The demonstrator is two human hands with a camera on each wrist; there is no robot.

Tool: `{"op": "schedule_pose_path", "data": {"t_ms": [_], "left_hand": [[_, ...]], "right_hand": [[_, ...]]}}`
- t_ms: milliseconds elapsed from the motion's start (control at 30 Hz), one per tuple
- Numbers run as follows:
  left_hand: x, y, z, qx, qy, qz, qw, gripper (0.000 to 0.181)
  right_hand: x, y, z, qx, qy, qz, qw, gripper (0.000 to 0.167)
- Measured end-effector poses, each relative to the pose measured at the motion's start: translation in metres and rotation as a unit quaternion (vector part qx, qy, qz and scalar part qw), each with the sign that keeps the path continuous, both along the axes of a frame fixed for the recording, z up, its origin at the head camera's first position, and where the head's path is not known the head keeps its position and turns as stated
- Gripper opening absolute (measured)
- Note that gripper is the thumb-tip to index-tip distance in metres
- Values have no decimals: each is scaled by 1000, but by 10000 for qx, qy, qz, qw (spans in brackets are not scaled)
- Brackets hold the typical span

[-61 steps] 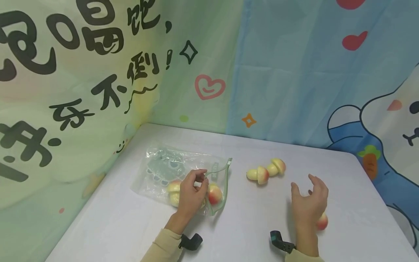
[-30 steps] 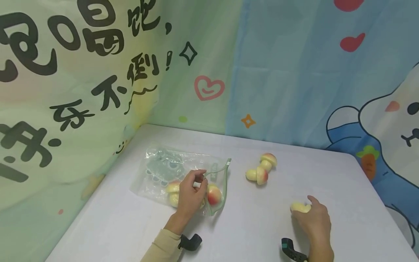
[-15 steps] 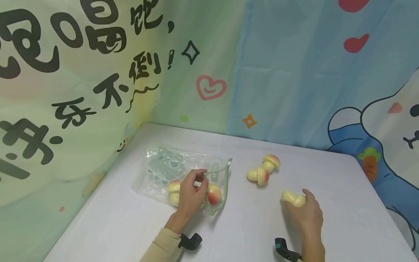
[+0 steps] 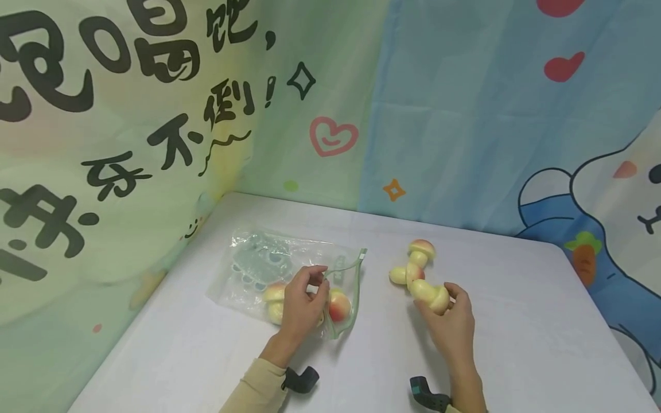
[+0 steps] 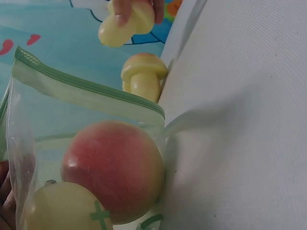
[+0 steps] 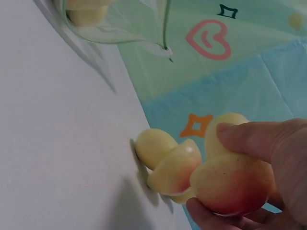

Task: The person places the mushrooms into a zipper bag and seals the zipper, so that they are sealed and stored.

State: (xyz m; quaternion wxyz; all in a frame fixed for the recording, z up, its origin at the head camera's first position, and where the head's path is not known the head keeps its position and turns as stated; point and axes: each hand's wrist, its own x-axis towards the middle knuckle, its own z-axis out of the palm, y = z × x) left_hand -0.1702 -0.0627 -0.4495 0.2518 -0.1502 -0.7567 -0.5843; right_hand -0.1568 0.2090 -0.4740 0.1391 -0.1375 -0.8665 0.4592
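My left hand (image 4: 303,304) pinches the edge of a clear zip bag (image 4: 304,248) near its mouth, which gapes to the right. Inside the bag lie toy mushrooms, one with a red-tinged cap (image 4: 339,305) just behind the opening and a paler one (image 4: 275,310) partly hidden by the hand. My right hand (image 4: 450,327) grips another toy mushroom (image 4: 428,295) between thumb and fingers, held above the table; its red-blushed cap (image 6: 232,184) shows in the right wrist view. Just beyond it, two toy mushrooms rest on the table, one lying (image 4: 398,275) and one with its cap tipped up (image 4: 422,248).
The white table (image 4: 537,321) reaches back to a printed cloth backdrop (image 4: 439,126) with hearts and a cartoon rabbit. Black wrist cameras are strapped to both forearms, the left one (image 4: 302,380) close to the table's front.
My right hand has taken hold of the mushroom at the right, lifted it and carried it left. The far mushroom has shifted its tilt. My left hand stays at the bag.
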Motion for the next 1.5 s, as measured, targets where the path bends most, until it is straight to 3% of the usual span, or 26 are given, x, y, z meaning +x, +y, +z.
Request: {"op": "schedule_pose_path", "data": {"t_ms": [133,333,567,900,1133,1367,1500], "left_hand": [[-1,1,-2,21,6,-7,10000,24],[-2,1,-2,25,30,43,10000,24],[-1,1,-1,-3,-2,90,10000,25],[0,1,2,41,-40,32,10000,26],[1,-1,3,-69,232,-35,9997,25],[0,0,3,-190,341,60,9992,25],[-1,1,0,-193,304,109,9993,25]], "right_hand": [[-4,-13,-6,45,137,143,9998,71],[-7,-34,-15,503,179,801,9954,70],[-7,-64,-22,660,503,1400,9867,68],[-3,-91,-28,603,966,1717,9785,68],[-5,-106,-31,763,1130,1969,9709,67],[-8,-114,-35,843,1577,2124,9607,66],[-10,-115,-37,736,1592,2235,9588,65]]}}
